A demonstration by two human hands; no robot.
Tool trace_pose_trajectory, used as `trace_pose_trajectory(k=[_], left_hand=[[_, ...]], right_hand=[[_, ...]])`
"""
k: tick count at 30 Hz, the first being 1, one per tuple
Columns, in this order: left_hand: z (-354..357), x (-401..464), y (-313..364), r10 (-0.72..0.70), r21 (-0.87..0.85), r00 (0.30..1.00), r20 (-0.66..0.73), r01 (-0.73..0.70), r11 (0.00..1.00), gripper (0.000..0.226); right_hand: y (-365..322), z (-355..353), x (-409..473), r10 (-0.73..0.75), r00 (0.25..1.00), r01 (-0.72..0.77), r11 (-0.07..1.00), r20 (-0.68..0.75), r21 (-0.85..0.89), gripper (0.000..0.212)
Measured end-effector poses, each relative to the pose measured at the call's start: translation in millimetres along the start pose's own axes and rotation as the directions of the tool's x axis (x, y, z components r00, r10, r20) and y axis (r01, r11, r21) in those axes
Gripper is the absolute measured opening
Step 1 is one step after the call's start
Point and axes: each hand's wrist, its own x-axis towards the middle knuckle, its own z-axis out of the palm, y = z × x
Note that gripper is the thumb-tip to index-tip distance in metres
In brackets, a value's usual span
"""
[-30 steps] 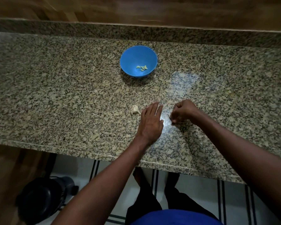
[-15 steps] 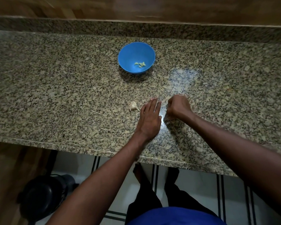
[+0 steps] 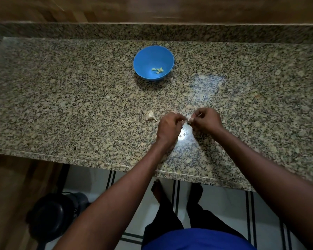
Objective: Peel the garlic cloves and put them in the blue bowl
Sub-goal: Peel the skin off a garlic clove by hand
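A blue bowl point(image 3: 153, 59) stands on the granite counter with several peeled yellowish cloves point(image 3: 158, 70) in its bottom. Nearer to me, a pale piece of garlic bulb point(image 3: 150, 116) lies on the counter, just left of my hands. My left hand point(image 3: 169, 127) and my right hand point(image 3: 206, 120) meet above the counter, fingers curled, and together pinch a small whitish garlic clove point(image 3: 188, 119) between their fingertips. Most of that clove is hidden by the fingers.
The speckled granite counter point(image 3: 79, 98) runs left to right, with a raised back ledge and wood panelling behind. Its front edge is just below my wrists. A dark round bin point(image 3: 51, 221) stands on the floor at the lower left.
My left hand lifted off the counter, where it lay flat, and curled its fingers. Both hands came together and now hold the clove between them.
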Motion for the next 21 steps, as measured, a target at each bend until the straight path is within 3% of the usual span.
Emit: trace_pose_trajectory(k=[5, 10, 15, 21], left_hand=[[-8, -1, 18, -0.191, -0.327, 0.976, 0.106, 0.216, 0.920, 0.013], [-9, -5, 25, -0.234, -0.572, 0.948, 0.215, 0.317, 0.757, 0.015], [-13, -2, 30, -0.260, -0.656, 0.919, 0.296, 0.394, 0.643, 0.024], [-15, 5, 27, -0.281, -0.652, 0.899, 0.335, 0.436, 0.620, 0.028]], right_hand=[[3, -10, -2, 0.029, 0.994, -0.040, 0.994, 0.108, 0.100, 0.010], [10, -16, -8, 0.069, 0.981, -0.129, 0.929, 0.182, 0.346, 0.016], [12, -11, -6, 0.169, 0.959, -0.265, 0.819, 0.228, 0.509, 0.014], [7, -6, -7, 0.207, 0.934, -0.341, 0.753, 0.290, 0.563, 0.011]])
